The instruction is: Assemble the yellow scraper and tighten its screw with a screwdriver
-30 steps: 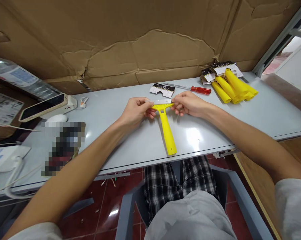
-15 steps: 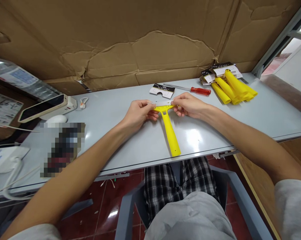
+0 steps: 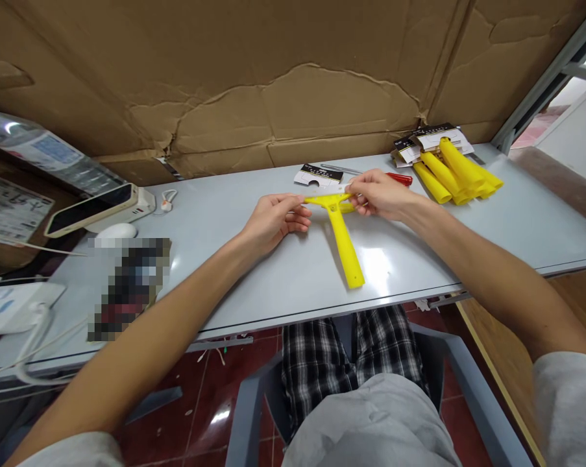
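A yellow scraper (image 3: 346,245) with a T-shaped head and a pale flat blade (image 3: 322,189) along its far edge is held just above the table, its handle pointing back at me. My left hand (image 3: 279,220) pinches the left end of the head between thumb and finger, the other fingers curled loosely below. On the opposite end, my right hand (image 3: 376,194) grips the corner of the head and blade. Just beyond the blade lies a black-and-white card (image 3: 318,174). Behind my right hand is a screwdriver (image 3: 400,179) with a red handle, partly covered.
Several yellow scrapers (image 3: 455,170) with card sleeves are piled at the back right of the grey table (image 3: 254,285). A cardboard sheet (image 3: 293,110) stands behind. At left are a phone (image 3: 91,211) on a stand, a white mouse (image 3: 117,231), a bottle (image 3: 54,152) and cables.
The scraper has shifted right and away from me, and its head has tilted. My right hand has moved right and slightly farther off with it; my left hand has barely moved.
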Demonstrator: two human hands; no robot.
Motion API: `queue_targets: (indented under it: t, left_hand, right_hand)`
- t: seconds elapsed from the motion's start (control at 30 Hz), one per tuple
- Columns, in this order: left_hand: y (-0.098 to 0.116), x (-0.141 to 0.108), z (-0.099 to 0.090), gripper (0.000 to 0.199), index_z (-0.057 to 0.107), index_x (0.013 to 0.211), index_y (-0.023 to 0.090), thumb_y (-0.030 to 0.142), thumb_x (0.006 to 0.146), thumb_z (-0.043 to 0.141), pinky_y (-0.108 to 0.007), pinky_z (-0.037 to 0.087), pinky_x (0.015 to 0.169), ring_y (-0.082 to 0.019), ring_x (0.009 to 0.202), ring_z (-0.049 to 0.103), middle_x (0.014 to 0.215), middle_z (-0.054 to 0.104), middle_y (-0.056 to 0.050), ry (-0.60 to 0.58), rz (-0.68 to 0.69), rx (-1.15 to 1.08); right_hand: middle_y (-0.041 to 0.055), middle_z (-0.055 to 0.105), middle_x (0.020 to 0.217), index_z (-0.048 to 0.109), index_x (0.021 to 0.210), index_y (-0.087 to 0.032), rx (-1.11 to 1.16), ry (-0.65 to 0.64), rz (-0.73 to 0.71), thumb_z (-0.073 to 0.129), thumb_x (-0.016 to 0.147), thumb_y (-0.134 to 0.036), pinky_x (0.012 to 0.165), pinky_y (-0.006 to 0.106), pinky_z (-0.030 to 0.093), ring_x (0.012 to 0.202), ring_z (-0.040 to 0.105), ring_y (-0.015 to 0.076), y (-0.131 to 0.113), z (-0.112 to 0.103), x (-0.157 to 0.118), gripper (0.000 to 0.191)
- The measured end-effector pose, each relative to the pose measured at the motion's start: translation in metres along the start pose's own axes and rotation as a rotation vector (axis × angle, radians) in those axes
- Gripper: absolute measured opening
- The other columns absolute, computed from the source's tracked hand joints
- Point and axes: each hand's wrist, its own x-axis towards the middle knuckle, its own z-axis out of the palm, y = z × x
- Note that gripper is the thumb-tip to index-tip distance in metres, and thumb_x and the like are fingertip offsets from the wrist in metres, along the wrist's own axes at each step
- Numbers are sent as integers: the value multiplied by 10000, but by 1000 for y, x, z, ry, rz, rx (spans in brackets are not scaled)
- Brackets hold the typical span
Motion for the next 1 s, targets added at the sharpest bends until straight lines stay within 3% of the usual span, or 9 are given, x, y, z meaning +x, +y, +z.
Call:
queue_targets:
  t: [0.1,0.2,0.3,0.4,0.5,0.6,0.67,0.8,1.0]
  left_hand:
    - [-5,1,-6,226,767,1026,138,342,928,776,-308,633,663,-168,661,745,865,796,-80,33,186,186]
    - [-13,0,-8,277,800,1144,168,358,944,775,-399,645,979,-238,948,813,1054,855,-128,-18,481,591]
    - [-18,-5,-5,439,776,1375,169,392,1006,697,-538,513,1246,-347,1367,734,1456,799,-185,-243,677,923]
    - [-20,-9,-1,575,685,1562,150,446,1073,626,-593,368,1364,-390,1628,542,1708,624,-213,-442,700,1050]
    - [-19,-10,-3,530,720,1530,189,463,1092,602,-598,357,1359,-402,1610,559,1672,663,-192,-471,659,1102]
    - [-18,-7,-8,490,744,1480,179,428,1087,592,-578,430,1296,-396,1492,647,1581,729,-195,-364,684,1110]
    - [-20,-5,-11,518,713,1520,160,416,1089,583,-577,426,1301,-394,1536,611,1658,668,-208,-315,720,1113]
    - [-24,-2,-13,573,635,1618,153,440,1137,518,-613,372,1338,-394,1669,477,1790,528,-210,-387,715,1225]
    - [-21,0,-14,446,759,1382,106,397,1080,608,-570,552,1126,-383,1258,733,1305,819,-201,-213,786,1213]
  right_hand:
    - [-8,537,603,526,708,-198,36,122,-72,741,994,-104,413,165,314,470,469,61,-8,-37,9,369]
    - [-27,482,589,467,701,-217,64,222,-80,722,1011,-115,430,170,273,461,434,48,-15,-66,14,414]
    - [-14,501,591,480,702,-215,46,214,-63,679,1022,-96,429,174,273,468,435,54,-16,-71,14,396]
    - [3,546,615,499,719,-214,11,147,-44,702,1013,-94,425,176,291,493,458,66,-13,-61,13,377]
    - [-12,533,615,497,730,-223,0,122,-34,761,1000,-123,425,189,305,488,435,68,-10,-54,13,390]
    - [-14,525,619,509,725,-217,0,114,-34,757,1012,-129,432,194,301,490,424,65,-8,-54,14,389]
    - [-9,527,623,516,720,-210,-5,110,-34,750,1022,-129,438,192,296,492,423,60,-7,-55,14,391]
    - [1,519,620,540,708,-194,-22,78,-41,693,1036,-92,441,199,286,499,417,66,-7,-55,15,376]
    - [21,512,615,540,669,-185,-7,65,-51,583,1037,-28,444,212,261,500,386,75,-7,-53,16,403]
